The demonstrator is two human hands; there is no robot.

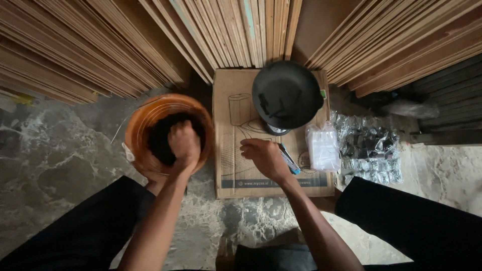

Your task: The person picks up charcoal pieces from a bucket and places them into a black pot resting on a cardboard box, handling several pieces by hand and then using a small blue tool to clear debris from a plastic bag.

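My left hand (184, 143) reaches down into an orange plastic bowl (136, 131) and is closed in the dark loose material (156, 143) that fills it. My right hand (263, 158) rests on a flat cardboard box (232, 175), fingers curled, with a small blue-handled tool (289, 159) just beside or under it; whether it grips the tool is unclear. A black round dish on a small scale (286, 95) sits on the box's far part.
Stacks of thin wooden sheets (226, 30) lean along the far side. A clear bag of white items (323, 148) and silvery packets (369, 148) lie right of the box. My dark-trousered knees (401, 221) frame the mottled stone floor (50, 160).
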